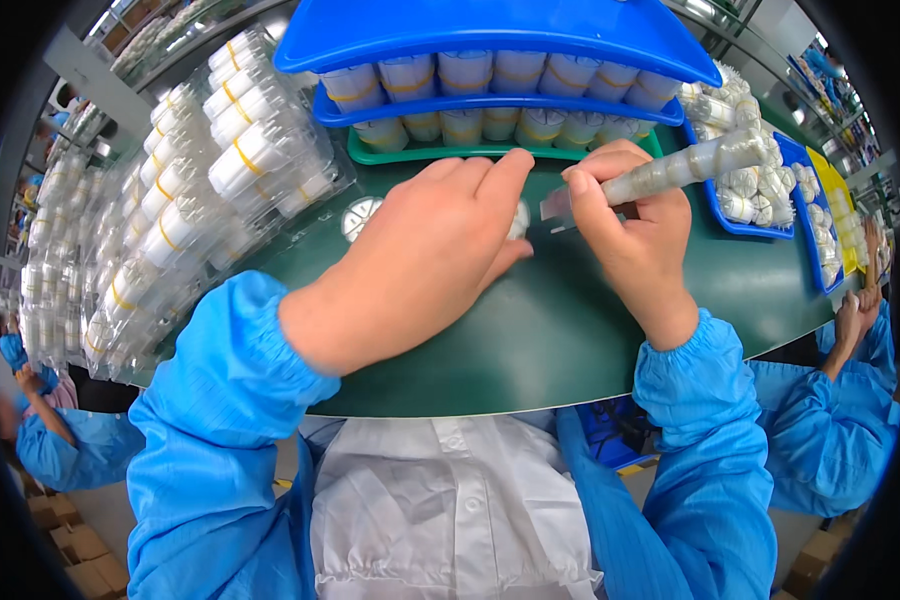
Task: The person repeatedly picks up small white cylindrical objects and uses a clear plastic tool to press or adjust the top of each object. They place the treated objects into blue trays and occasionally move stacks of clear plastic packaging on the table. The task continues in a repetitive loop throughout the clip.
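Observation:
My left hand point(420, 250) lies over the middle of the green table, its fingers bent and its back upward. Between its forefinger and thumb shows a white round part point(519, 219), mostly hidden under the hand. Another white round part with spokes point(361, 216) lies on the table just left of that hand. My right hand point(638, 215) grips a long, tape-wrapped stick tool point(685, 168). The tool's flat, pale tip points left toward the part by my left hand, a short gap away. Its thick end slants up to the right.
Stacked blue trays point(500, 35) and a green tray point(370, 148) hold banded white cylinders at the back. Clear plastic packs of white rolls point(240, 165) pile up on the left. A blue bin point(760, 229) of bagged white pieces stands right. Co-workers' blue sleeves point(820, 430) show at both sides.

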`<state>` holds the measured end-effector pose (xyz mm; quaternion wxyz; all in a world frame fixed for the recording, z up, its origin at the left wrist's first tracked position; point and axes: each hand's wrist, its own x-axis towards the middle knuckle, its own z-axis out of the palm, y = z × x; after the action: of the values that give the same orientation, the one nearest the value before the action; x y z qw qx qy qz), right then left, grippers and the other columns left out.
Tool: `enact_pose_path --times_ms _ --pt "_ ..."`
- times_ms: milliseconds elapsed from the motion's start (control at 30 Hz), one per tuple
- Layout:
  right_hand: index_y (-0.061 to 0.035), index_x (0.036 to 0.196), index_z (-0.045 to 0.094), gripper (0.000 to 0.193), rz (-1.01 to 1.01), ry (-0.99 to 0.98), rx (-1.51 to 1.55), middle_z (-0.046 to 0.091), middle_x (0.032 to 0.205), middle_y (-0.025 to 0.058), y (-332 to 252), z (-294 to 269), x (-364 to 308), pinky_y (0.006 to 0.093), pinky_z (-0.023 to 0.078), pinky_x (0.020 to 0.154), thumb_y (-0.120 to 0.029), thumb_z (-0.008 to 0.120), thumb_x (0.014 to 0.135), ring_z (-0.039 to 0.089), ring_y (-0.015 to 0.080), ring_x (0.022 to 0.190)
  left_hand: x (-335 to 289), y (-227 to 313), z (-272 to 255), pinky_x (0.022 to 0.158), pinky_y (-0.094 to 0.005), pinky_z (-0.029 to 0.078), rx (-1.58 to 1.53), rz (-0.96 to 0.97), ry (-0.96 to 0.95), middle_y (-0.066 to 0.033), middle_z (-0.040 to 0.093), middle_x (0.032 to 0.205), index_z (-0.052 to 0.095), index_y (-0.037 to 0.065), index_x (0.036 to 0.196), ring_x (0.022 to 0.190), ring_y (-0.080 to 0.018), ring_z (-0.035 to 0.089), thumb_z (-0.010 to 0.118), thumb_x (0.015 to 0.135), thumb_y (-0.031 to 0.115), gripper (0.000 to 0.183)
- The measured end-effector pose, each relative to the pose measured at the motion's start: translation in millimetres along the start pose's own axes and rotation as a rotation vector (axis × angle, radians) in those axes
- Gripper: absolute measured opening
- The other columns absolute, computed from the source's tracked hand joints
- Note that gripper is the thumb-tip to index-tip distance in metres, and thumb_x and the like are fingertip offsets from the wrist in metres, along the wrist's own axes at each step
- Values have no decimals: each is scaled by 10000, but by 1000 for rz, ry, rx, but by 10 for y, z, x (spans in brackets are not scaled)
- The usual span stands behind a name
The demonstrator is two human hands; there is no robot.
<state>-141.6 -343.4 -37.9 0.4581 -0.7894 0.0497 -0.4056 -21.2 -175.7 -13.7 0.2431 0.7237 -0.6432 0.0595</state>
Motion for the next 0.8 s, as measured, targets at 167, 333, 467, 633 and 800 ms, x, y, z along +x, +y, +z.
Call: enact_pose_path --times_ms 167,333,467,633,800 --pt "-39 795 670 67 -253 -87 -88 636 744 45 50 9 -48 261 428 495 -44 727 829 580 132 568 -230 0 213 814 -393 528 -230 -29 94 -110 686 1118 497 42 1369 971 -309 636 854 754 155 720" --pt "-36 784 654 93 -206 -145 -102 632 743 38 45 26 -80 279 417 466 -27 743 811 574 132 562 -267 -62 345 777 -355 523 -321 -19 195 -89 696 1137 512 42 1353 924 -262 621 887 718 157 746" --pt "-32 796 652 93 -186 -160 -92 629 741 41 64 28 -95 282 422 472 -13 742 808 577 137 565 -254 -77 380 752 -347 519 -355 -8 215 -98 681 1127 560 43 1288 894 -249 614 900 702 165 689" --pt "-31 810 651 85 -229 -204 -94 626 739 48 51 52 -108 284 424 491 7 727 816 584 145 591 -268 -89 412 734 -340 512 -396 -64 202 -122 637 1103 606 32 1184 891 -253 617 893 705 131 568" --pt "-24 838 664 63 -262 -116 -46 628 743 44 79 -26 -40 278 428 521 11 716 831 586 131 620 -278 -49 423 853 -348 534 -433 -44 224 -134 640 1157 568 19 1250 1016 -260 652 830 741 44 573"
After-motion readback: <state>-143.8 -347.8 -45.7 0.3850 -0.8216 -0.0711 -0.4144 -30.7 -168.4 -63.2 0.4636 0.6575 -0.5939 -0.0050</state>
